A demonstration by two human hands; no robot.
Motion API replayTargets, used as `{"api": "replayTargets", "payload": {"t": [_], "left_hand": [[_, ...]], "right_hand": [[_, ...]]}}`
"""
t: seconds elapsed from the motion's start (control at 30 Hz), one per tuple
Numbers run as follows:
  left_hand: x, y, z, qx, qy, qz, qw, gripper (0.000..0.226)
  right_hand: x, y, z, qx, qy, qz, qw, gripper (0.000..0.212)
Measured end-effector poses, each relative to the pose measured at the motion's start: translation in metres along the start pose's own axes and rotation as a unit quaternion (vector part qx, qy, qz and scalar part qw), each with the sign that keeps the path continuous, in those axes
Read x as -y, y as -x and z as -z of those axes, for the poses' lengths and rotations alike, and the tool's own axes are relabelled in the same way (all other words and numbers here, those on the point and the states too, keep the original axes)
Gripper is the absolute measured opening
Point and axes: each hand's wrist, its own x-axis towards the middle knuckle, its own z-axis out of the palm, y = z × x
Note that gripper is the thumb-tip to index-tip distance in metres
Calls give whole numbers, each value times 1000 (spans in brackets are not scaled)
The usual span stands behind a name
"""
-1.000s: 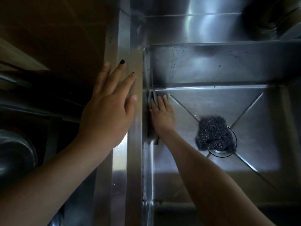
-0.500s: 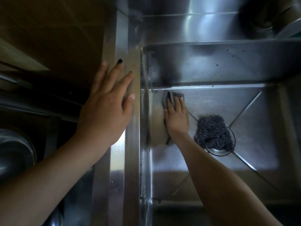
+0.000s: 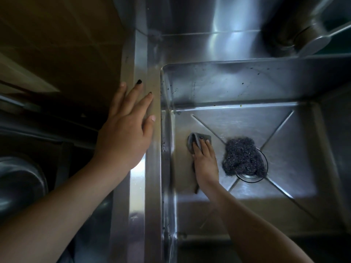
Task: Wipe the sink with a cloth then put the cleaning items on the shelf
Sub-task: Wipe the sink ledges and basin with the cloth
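Head camera, looking straight down into a dim stainless steel sink [image 3: 152, 186]. Two bare forearms reach up from the bottom edge of the picture. At lower left, outside the basin, sits a rounded metal vessel [image 3: 19, 183], mostly in shadow.

Resting palm down on the flat left rim of the sink is the left hand [image 3: 123, 137], its fingers straight and spread, holding nothing. Some of its nails are painted dark.

Down in the basin, the right hand [image 3: 206, 164] lies on a small grey cloth [image 3: 191, 141], fingers stretched flat across it and pressing it to the sink floor near the left wall. The thumb is hidden.

Just right of that hand, apart from it, a dark scouring pad [image 3: 241, 156] of tangled wire sits partly over the round drain [image 3: 265, 164] in the middle of the floor.

Beyond, the back wall [image 3: 247, 82] of the basin carries dark specks. Above it, at upper right, stands the blurred base of a tap [image 3: 296, 35].
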Motion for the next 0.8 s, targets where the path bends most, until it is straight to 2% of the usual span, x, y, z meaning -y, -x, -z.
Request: {"api": "replayTargets", "payload": {"t": [0.17,0.23,0.37,0.5,0.6,0.7,0.73,0.8], "left_hand": [[-1,0,0,7,-2,4,1000,47],[-1,0,0,9,-5,3,1000,48],[-1,0,1,17,-8,6,1000,48],[-4,-1,3,23,-7,11,1000,48],[-4,-1,3,21,-13,11,1000,48],[-4,-1,2,20,-17,10,1000,48],[-4,-1,2,19,-20,10,1000,47],[-5,-1,1,15,-26,8,1000,47]], "right_hand": [[3,-1,11,-14,-115,-20,993,49],[2,-3,14,-38,-199,-47,978,40],[2,-11,33,-54,-437,-161,883,25],[20,-19,55,-19,-612,-204,764,23],[44,-23,67,28,-665,-176,725,24],[73,-25,81,22,-724,-131,677,20],[82,-27,85,13,-733,-114,671,21],[100,-29,95,-6,-727,-89,681,24]]}}
